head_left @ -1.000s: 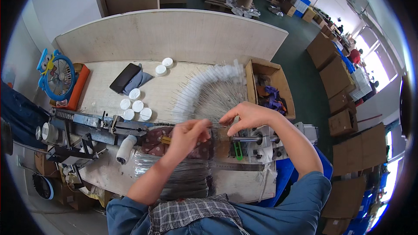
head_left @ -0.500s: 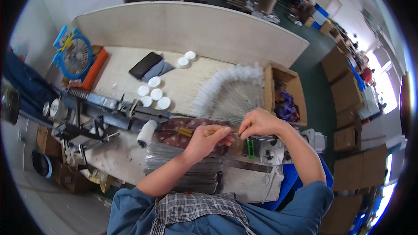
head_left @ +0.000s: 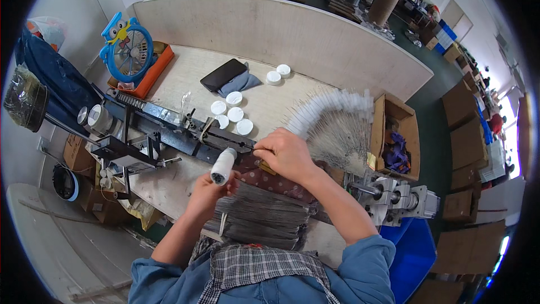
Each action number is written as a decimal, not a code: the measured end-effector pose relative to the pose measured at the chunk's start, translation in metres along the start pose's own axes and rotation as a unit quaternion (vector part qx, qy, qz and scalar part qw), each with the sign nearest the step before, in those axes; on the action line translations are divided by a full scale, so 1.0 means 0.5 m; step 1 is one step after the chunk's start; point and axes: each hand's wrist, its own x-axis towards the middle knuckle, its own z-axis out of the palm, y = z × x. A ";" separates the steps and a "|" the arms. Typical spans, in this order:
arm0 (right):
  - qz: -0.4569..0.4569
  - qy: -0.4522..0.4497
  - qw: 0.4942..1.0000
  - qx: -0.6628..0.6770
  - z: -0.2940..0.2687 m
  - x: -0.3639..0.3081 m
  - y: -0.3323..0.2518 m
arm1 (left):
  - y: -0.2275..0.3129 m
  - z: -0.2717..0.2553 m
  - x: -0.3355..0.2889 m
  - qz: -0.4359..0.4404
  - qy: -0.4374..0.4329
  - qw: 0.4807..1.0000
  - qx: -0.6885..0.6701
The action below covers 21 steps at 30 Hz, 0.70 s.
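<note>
My left hand (head_left: 209, 192) is closed, its fingers curled just under the white thread spool (head_left: 225, 164); whether it touches the spool or holds something small I cannot make out. My right hand (head_left: 286, 153) pinches at the right end of the dark metal machine rail (head_left: 188, 132), and what sits between thumb and finger is too small to name. Below that hand, a yellow-handled tool (head_left: 266, 167) shows partly on a brown polka-dot cloth (head_left: 275, 182). A thick bundle of thin grey wires (head_left: 261, 217) lies in front of the cloth.
White-tipped wires (head_left: 337, 126) fan out beside a cardboard box (head_left: 416, 129) at right. Several white round tubs (head_left: 235, 114), a black phone (head_left: 224, 75) and a blue fan (head_left: 129, 56) stand farther back. A motor unit (head_left: 402, 198) sits at the right edge.
My hands were together over the cloth; the right has moved left to the rail's end, the left down and left to the spool. The whole view has shifted a little.
</note>
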 end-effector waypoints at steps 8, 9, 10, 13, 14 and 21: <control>0.079 -0.080 0.991 -0.067 -0.008 0.025 -0.040 | 0.052 0.068 0.023 -0.030 0.021 0.974 -0.224; 0.101 -0.099 0.987 -0.071 -0.008 0.030 -0.042 | 0.028 0.059 0.034 -0.013 -0.012 0.991 -0.132; 0.103 -0.101 0.987 -0.071 -0.010 0.035 -0.043 | 0.009 0.049 0.044 0.005 -0.044 0.998 -0.037; 0.095 -0.093 0.989 -0.069 -0.012 0.032 -0.042 | 0.010 0.023 0.060 0.058 0.017 0.955 0.289; 0.097 -0.092 0.989 -0.067 -0.013 0.034 -0.041 | 0.013 0.016 0.065 0.077 0.066 0.897 0.430; -0.013 -0.010 0.993 -0.118 -0.036 0.000 -0.032 | -0.062 0.051 0.090 0.144 0.022 0.989 -0.008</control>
